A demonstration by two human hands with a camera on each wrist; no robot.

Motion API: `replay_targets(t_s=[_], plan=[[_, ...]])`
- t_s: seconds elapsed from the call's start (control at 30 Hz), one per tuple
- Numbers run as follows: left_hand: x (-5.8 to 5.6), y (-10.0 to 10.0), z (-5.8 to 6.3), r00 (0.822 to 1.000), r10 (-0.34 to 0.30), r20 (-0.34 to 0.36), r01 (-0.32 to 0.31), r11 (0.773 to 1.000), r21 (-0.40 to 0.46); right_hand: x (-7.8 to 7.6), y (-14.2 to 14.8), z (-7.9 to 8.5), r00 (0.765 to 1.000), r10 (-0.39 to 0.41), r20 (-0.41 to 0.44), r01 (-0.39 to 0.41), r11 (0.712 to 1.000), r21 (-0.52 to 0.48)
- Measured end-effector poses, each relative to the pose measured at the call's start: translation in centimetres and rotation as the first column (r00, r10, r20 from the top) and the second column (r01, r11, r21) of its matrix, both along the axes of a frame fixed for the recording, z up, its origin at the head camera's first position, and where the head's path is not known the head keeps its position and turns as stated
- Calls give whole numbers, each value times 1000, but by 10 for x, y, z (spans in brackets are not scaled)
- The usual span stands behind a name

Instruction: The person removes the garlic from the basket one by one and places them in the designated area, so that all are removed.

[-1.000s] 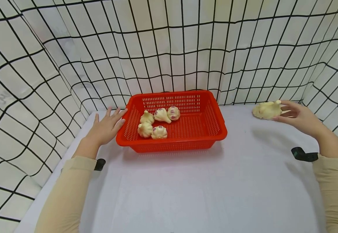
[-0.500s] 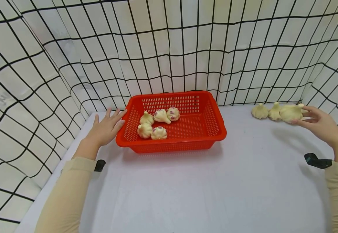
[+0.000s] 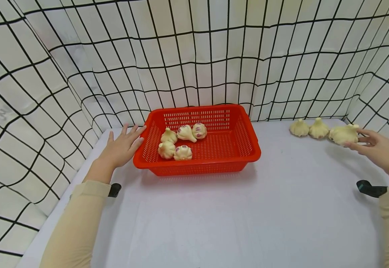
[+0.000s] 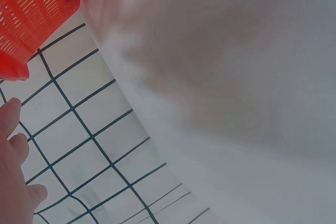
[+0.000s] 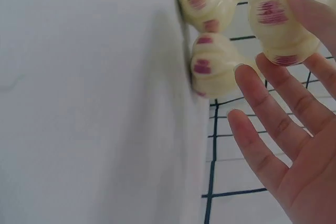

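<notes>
My right hand (image 3: 380, 150) pinches a cream garlic bulb (image 3: 343, 135) between thumb and fingers at the back right of the table. In the right wrist view, this held bulb (image 5: 278, 22) shows purple streaks and sits above the table. Beside it stand two garlic bulbs, one at the left (image 3: 299, 127) and one in the middle (image 3: 319, 128). A further standing bulb (image 5: 212, 66) appears in the right wrist view; from the head it seems hidden behind the held one. My left hand (image 3: 121, 147) lies with fingers spread at the left rim of a red plastic basket (image 3: 198, 165).
Inside the basket, several garlic bulbs (image 3: 183, 152) lie in its left half. White walls with black netting (image 3: 214, 56) close off the back and both sides. A white cloth (image 3: 214, 219) covers the table.
My right hand has moved right and slightly nearer with its garlic bulb, bringing the standing bulbs behind it into view. The left hand and basket have stayed put.
</notes>
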State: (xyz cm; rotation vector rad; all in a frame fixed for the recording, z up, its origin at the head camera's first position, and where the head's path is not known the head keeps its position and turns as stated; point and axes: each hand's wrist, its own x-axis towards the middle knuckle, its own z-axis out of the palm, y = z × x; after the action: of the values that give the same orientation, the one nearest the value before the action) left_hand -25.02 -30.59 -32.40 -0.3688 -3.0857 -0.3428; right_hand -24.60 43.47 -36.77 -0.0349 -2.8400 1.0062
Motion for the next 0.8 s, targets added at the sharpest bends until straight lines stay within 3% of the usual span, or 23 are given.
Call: replay_targets(t_s=[0.5,0.8], plan=[[0,-1,1,1000,3,1,-3,1000,4,-3,31,-23,991,-67,120,67,998,1],[0,-1,-1,1000,0,0,0,1000,4,-6,39,-24,984,-87,152,78,995,68]])
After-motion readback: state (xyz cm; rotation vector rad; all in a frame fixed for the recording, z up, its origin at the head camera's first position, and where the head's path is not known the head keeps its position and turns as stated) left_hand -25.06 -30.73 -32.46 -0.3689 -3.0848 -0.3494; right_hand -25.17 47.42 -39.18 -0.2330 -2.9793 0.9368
